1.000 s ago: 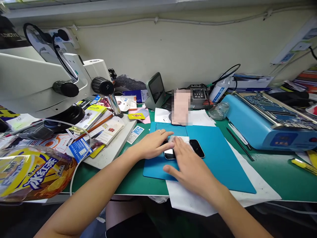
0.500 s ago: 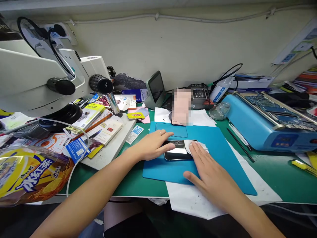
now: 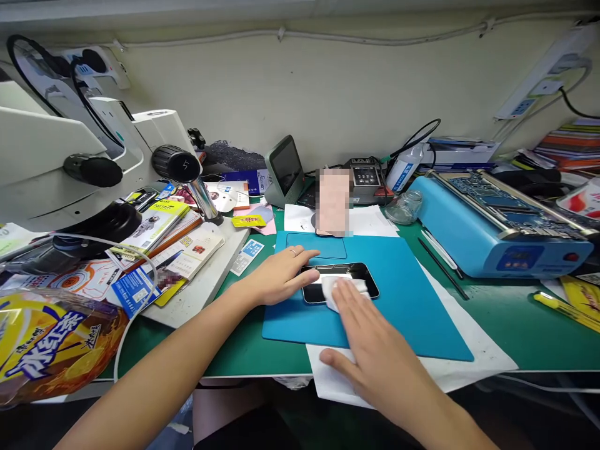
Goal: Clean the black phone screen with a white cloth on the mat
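Note:
A phone with a dark, glossy face (image 3: 363,271) lies flat on the blue mat (image 3: 403,319). My left hand (image 3: 281,275) rests at the phone's left end, fingers stretched out and thumb apart, with a ring on one finger. Under the straight fingers of my right hand (image 3: 370,337) a crumpled white wipe (image 3: 330,295) is pressed against the phone's face. My right thumb sticks out to the side, off the wipe. Part of the wipe and of the phone is hidden beneath the right fingers.
A microscope (image 3: 178,164) and a drink bottle (image 3: 51,344) stand on the left. Behind the mat are a small display (image 3: 285,165), a pinkish phone-shaped panel (image 3: 334,203) and a glass jar (image 3: 404,207). A blue machine (image 3: 497,237) holding circuit boards sits right.
My right hand has slid the wipe leftward along the phone, uncovering its right end. My left hand stays by the left end. The whole view has shifted slightly.

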The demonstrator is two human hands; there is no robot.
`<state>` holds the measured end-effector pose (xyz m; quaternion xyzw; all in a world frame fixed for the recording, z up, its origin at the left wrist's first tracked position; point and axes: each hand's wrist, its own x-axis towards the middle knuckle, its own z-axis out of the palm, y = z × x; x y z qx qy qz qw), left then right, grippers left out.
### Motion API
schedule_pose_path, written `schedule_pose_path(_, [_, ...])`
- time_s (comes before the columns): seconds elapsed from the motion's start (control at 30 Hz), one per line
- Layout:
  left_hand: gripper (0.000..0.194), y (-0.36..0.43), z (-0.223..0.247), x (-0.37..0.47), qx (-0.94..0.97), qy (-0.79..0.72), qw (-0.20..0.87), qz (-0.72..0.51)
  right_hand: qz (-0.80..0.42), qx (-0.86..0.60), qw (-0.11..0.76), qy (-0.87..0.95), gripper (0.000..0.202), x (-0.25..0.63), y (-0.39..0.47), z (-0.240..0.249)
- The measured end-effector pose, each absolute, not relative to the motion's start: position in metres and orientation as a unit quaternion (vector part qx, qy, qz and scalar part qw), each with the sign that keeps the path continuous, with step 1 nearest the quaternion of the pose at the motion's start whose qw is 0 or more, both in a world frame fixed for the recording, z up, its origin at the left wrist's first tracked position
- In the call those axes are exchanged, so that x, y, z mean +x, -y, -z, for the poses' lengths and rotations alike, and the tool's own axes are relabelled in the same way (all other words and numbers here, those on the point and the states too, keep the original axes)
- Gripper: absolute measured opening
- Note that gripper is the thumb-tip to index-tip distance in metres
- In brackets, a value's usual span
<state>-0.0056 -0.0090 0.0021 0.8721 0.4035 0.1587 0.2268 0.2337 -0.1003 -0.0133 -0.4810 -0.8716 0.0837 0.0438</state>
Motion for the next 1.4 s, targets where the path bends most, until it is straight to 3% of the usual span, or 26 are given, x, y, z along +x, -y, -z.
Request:
schedule_pose_path(0.2, [0.058,0.009,-0.007,-0.006,0.879,-0.397,0.222,-0.142,-0.062,-0.53,0.028,0.846,0.096,0.244,0.072,0.007])
schedule_pose_path(0.33, [0.091,0.009,-0.009,-0.01,0.895,-0.356,0.224,-0.145,-0.102,-0.515,0.027,0.851,0.096,0.215,0.066,-0.005])
schedule_pose_path(0.4, [0.097,0.009,-0.009,-0.011,0.899,-0.353,0.216,-0.14,-0.123,-0.491,0.025,0.862,0.097,0.209,0.073,-0.007])
schedule_pose_path(0.57, [0.089,0.009,-0.007,-0.009,0.898,-0.367,0.203,-0.135,-0.129,-0.452,0.018,0.882,0.088,0.242,0.086,0.001])
schedule_pose_path(0.73, [0.074,0.007,-0.006,-0.009,0.895,-0.361,0.219,-0.142,-0.063,-0.514,0.03,0.855,0.091,0.27,0.064,0.008])
schedule_pose_path(1.03, [0.07,0.008,-0.009,-0.009,0.893,-0.359,0.23,-0.142,-0.026,-0.503,0.036,0.863,0.1,0.268,0.095,0.019])
schedule_pose_path(1.4, [0.07,0.009,-0.011,-0.007,0.892,-0.368,0.233,-0.122,-0.073,-0.523,0.021,0.849,0.088,0.26,0.061,-0.005])
